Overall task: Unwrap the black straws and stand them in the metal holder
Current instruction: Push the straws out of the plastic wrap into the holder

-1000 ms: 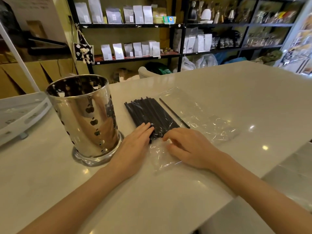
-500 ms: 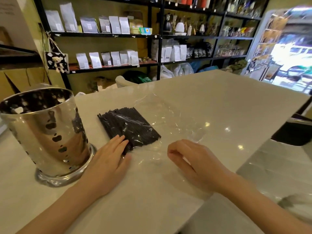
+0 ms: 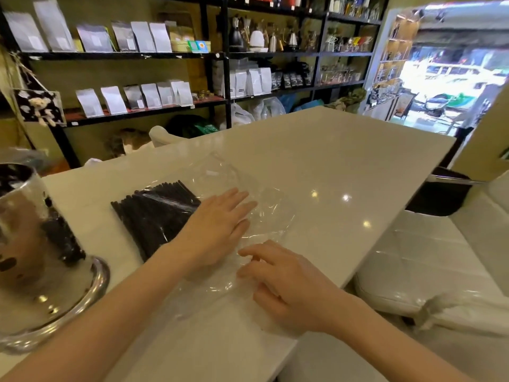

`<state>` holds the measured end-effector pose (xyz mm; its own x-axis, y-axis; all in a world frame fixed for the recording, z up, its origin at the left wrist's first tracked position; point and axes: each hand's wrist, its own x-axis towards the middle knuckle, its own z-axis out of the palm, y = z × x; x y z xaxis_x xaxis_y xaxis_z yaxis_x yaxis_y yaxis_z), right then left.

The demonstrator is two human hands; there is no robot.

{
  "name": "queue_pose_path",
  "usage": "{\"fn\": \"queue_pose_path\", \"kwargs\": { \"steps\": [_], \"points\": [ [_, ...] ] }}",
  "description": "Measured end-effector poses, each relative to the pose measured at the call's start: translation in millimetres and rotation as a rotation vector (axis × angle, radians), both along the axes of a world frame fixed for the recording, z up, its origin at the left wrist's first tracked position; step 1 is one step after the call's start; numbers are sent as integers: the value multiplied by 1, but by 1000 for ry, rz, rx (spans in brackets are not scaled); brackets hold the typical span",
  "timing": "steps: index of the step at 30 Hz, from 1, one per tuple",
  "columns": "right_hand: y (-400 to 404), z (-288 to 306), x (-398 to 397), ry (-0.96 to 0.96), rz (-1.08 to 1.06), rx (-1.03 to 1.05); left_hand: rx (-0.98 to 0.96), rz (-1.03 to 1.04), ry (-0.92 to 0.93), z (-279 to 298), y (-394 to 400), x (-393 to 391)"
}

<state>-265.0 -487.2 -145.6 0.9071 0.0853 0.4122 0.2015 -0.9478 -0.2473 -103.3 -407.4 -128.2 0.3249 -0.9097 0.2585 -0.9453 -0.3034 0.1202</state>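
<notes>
A bundle of black straws [image 3: 154, 216] lies flat on the white counter, partly inside a clear plastic wrapper [image 3: 264, 213] that spreads out to its right. My left hand [image 3: 217, 227] rests flat with fingers spread across the right side of the bundle and the wrapper. My right hand [image 3: 283, 277] lies on the near part of the wrapper, fingers loosely curled and pressing the film; whether it pinches the film I cannot tell. The shiny perforated metal holder [image 3: 35, 244] stands upright at the left edge, apart from both hands.
The white counter [image 3: 330, 161] stretches far to the back and right. A white cushioned seat [image 3: 429, 255] and a dark stool [image 3: 438, 197] sit below its right edge. Shelves of pouches and kettles [image 3: 170, 97] line the back wall.
The view has swung right, so the holder sits further left. My left hand slid from the bundle's near end across to its right side onto the wrapper. My right hand uncurled onto the film.
</notes>
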Motion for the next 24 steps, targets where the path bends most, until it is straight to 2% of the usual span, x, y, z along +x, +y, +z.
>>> {"fn": "queue_pose_path", "kwargs": {
  "steps": [2, 5, 11, 13, 16, 21, 24],
  "points": [
    [-10, 4, 5, 18, -17, -97, 70, 8, -60, -11, -14, -1],
    [-29, 9, 14, 29, -82, -214, 54, 19, -103, -25, -17, -4],
    [-57, 14, 32, 41, -199, -442, 121, 56, -51, -32, -19, -3],
    [-64, 17, 31, 16, -202, -468, 107, 79, -14, -33, -20, -2],
    [-71, 22, 20, -23, -187, -519, 22, 53, -73, -32, -21, -4],
    [-75, 11, -5, 14, -235, -660, 89, 42, -13, -37, -17, 0],
    [-72, 2, -19, 50, -240, -640, 79, 48, -20, -36, -17, 0]
  ]
}}
